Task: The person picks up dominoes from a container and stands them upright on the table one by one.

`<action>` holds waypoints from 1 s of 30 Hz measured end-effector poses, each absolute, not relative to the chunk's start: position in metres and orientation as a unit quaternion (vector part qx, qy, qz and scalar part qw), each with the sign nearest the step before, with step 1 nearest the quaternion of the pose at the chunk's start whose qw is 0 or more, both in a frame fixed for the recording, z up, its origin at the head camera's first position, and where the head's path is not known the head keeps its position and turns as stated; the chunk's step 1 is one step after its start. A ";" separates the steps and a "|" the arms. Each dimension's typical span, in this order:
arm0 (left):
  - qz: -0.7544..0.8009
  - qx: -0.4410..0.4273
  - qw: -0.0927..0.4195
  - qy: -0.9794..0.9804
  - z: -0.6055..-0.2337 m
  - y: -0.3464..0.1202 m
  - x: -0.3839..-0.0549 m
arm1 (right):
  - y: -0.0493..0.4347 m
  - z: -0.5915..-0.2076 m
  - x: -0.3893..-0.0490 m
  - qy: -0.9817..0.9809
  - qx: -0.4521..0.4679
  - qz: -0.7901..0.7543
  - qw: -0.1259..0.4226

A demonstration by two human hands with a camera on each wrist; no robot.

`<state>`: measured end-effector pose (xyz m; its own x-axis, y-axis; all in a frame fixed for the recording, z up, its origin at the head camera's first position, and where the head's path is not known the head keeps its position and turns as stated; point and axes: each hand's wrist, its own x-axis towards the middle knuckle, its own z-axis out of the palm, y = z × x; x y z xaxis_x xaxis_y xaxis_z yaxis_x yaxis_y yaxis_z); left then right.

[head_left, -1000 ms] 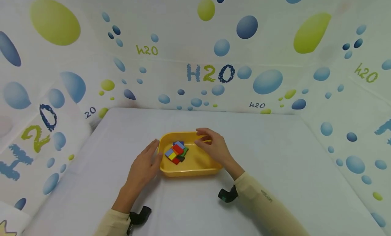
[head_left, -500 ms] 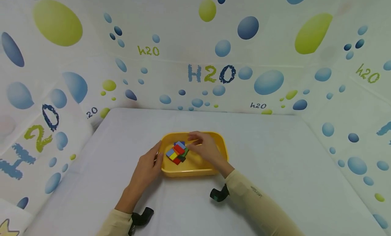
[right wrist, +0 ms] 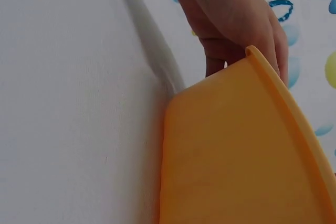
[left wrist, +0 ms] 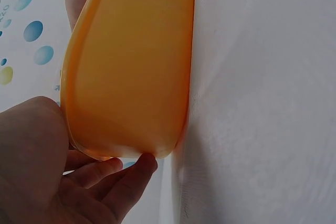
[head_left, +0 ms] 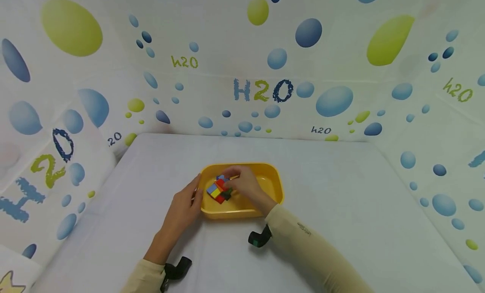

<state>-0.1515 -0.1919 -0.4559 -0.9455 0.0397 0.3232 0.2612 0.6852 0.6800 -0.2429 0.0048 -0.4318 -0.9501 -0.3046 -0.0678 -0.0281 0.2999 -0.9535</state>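
Note:
Toy bricks lie heaped in the left part of a yellow tray (head_left: pixel 270 185): a red brick (head_left: pixel 220 183) on top, a yellow brick (head_left: pixel 215 193), a dark green brick (head_left: pixel 226 195), and blue ones. My left hand (head_left: pixel 181 206) rests against the tray's left end; in the left wrist view its fingertips (left wrist: pixel 148 161) touch the outer wall. Over the heap reaches my right hand (head_left: pixel 245 184), thumb and forefinger apart at the upper bricks, partly covering them. The tray wall hides its fingertips in the right wrist view. No brick is plainly held.
The tray stands on a white-covered table (head_left: pixel 322 179). Behind and at both sides rises a white curtain (head_left: pixel 212 91) printed with blue and green drops. Dark wrist-worn devices (head_left: pixel 178 268) sit by both sleeves.
My right hand has moved left across the tray, from its right half to the brick heap. My left hand stays at the left end, and the bricks look unmoved.

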 end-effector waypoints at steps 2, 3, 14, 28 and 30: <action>-0.388 -0.084 0.145 -0.906 -0.455 -0.192 -0.151 | 0.002 -0.431 -0.243 0.802 -0.097 -0.577 0.121; -0.388 -0.084 0.145 -0.906 -0.455 -0.192 -0.151 | 0.002 -0.431 -0.243 0.804 -0.092 -0.574 0.123; -0.385 -0.082 0.140 -0.909 -0.455 -0.191 -0.151 | -0.001 -0.429 -0.241 0.820 -0.064 -0.552 0.137; -0.382 -0.079 0.138 -0.910 -0.453 -0.190 -0.150 | -0.003 -0.431 -0.243 0.845 -0.077 -0.513 0.130; -0.382 -0.080 0.138 -0.910 -0.452 -0.190 -0.150 | -0.003 -0.430 -0.242 0.844 -0.082 -0.514 0.127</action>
